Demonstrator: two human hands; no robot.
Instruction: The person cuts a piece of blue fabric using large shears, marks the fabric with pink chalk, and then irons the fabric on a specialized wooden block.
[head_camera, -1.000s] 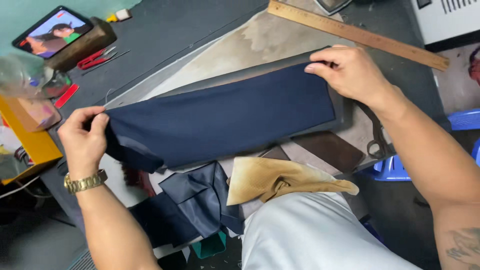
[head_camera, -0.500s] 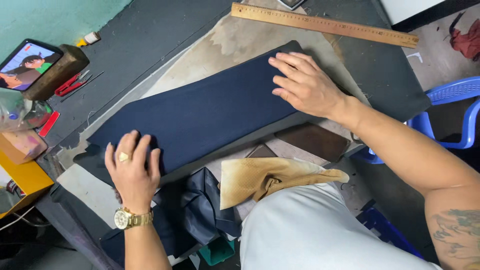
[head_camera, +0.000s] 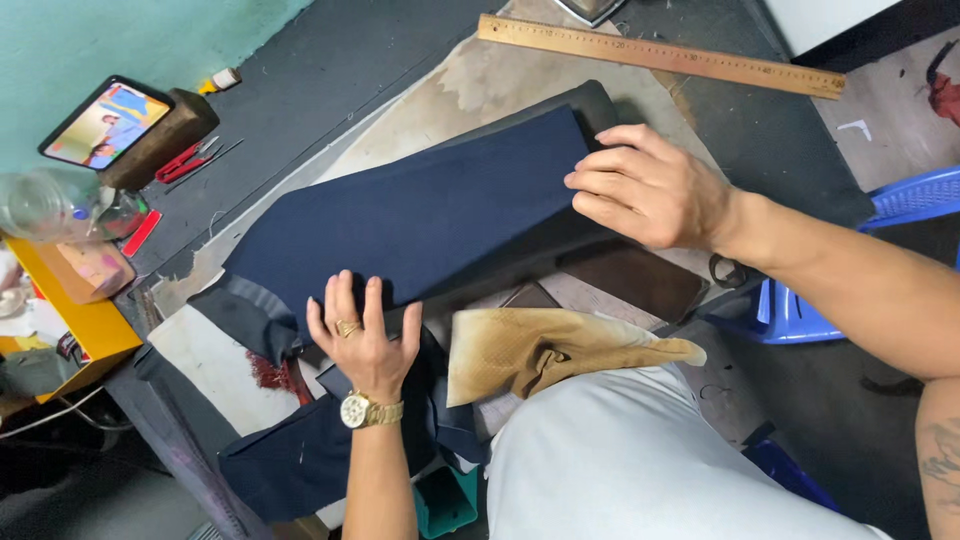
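Note:
A long navy blue cloth panel (head_camera: 420, 215) lies flat on a dark ironing board (head_camera: 590, 105) across the work table. My left hand (head_camera: 362, 340), with a ring and a gold watch, presses flat on the panel's near edge. My right hand (head_camera: 650, 185) rests with fingers spread on the panel's right end. Neither hand grips anything. More navy cloth (head_camera: 310, 455) hangs off the table's front below my left hand.
A wooden ruler (head_camera: 660, 55) lies at the back. A phone (head_camera: 105, 122) leans on a wooden block at left, with red snips (head_camera: 185, 160) beside it. A tan stained cloth (head_camera: 545, 350) lies near my lap. A blue plastic chair (head_camera: 900, 205) stands at right.
Both hands slid along the navy panel: the left moved right along the near edge, the right moved toward the right end. The view shifted a little.

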